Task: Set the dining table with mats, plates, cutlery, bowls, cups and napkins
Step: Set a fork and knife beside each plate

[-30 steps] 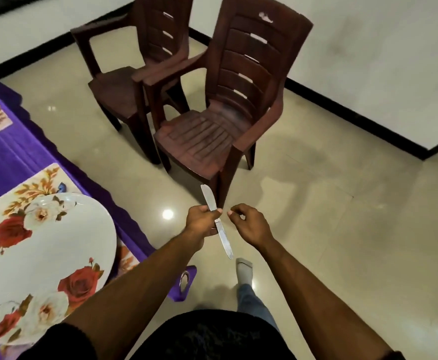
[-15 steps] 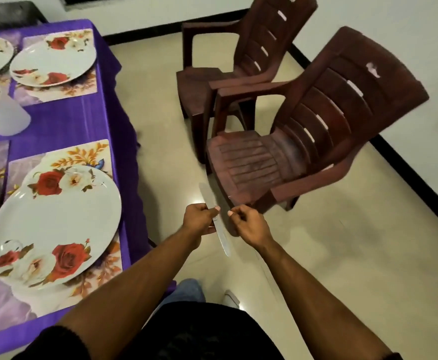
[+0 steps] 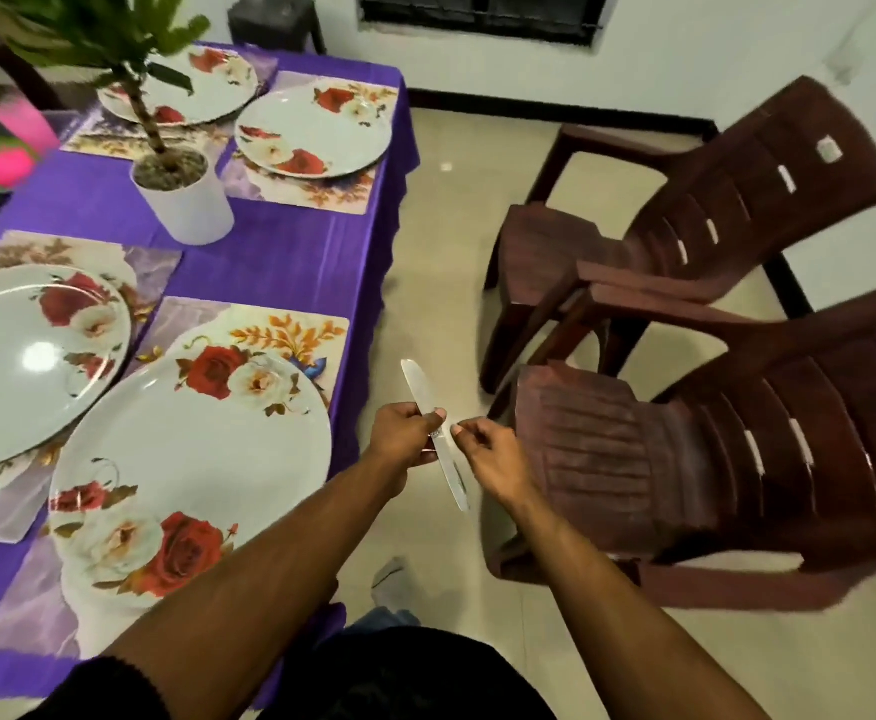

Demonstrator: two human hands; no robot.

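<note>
Head view: knife [image 3: 435, 433] held over floor, just right of table [image 3: 290, 252] edge. Left hand [image 3: 402, 433] pinches knife mid-length. Right hand [image 3: 488, 454] just beside, fingers loosely curled, contact uncertain. Long axis runs near-far, tip far, slight tilt. Nearest plate [image 3: 192, 459] on mat [image 3: 290, 335] lies left of knife; left hand nearer. Judgement: lay knife beside plate.
</note>
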